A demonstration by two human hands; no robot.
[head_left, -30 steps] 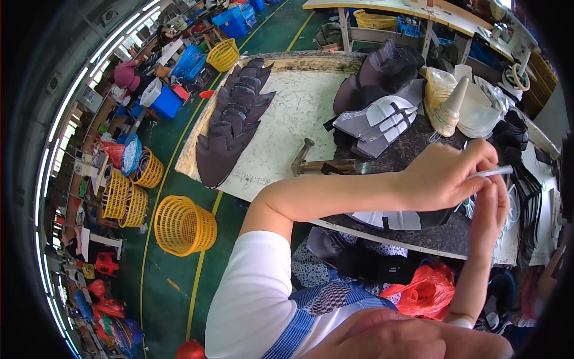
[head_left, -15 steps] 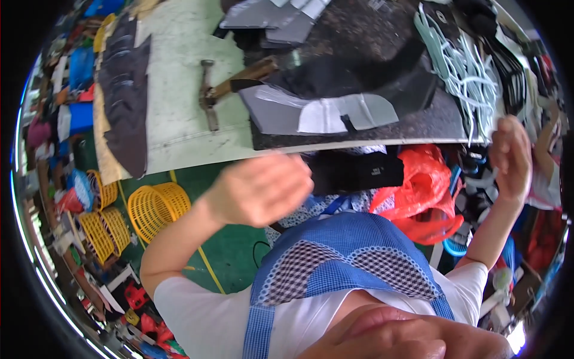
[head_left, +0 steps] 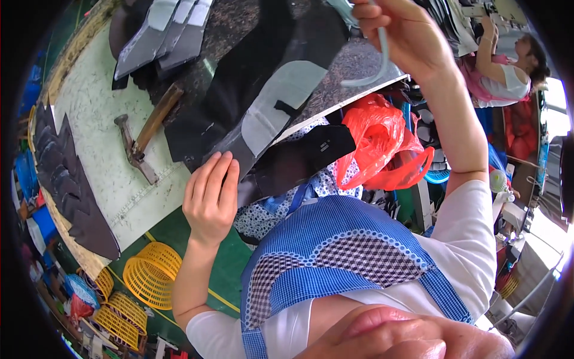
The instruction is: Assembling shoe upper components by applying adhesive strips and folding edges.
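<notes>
Far left, a row of overlapping dark pieces [head_left: 69, 179] lines the edge of the bench [head_left: 98, 113], and a yellow basket [head_left: 156, 281] sits on the green floor [head_left: 231, 260]. Moving right, there's the hammer [head_left: 156, 119], lying flat on the pale surface, with grey-panelled pieces [head_left: 161, 36] fanned out beyond it. Now the left hand [head_left: 209, 200]: fingers side by side, tips resting on the near corner of the big black-and-grey piece [head_left: 263, 119], which slants along the bench's front edge. The thumb is hidden, so whether that grip pinches, I cannot tell. Past the front edge bulges a red plastic bag [head_left: 382, 137]. And up high, the right hand [head_left: 415, 39], its grip pinching a pale strip [head_left: 384, 54] that dangles and curls leftward at the bottom! Far right, a co-worker [head_left: 499, 87] in pink, forearms raised.
</notes>
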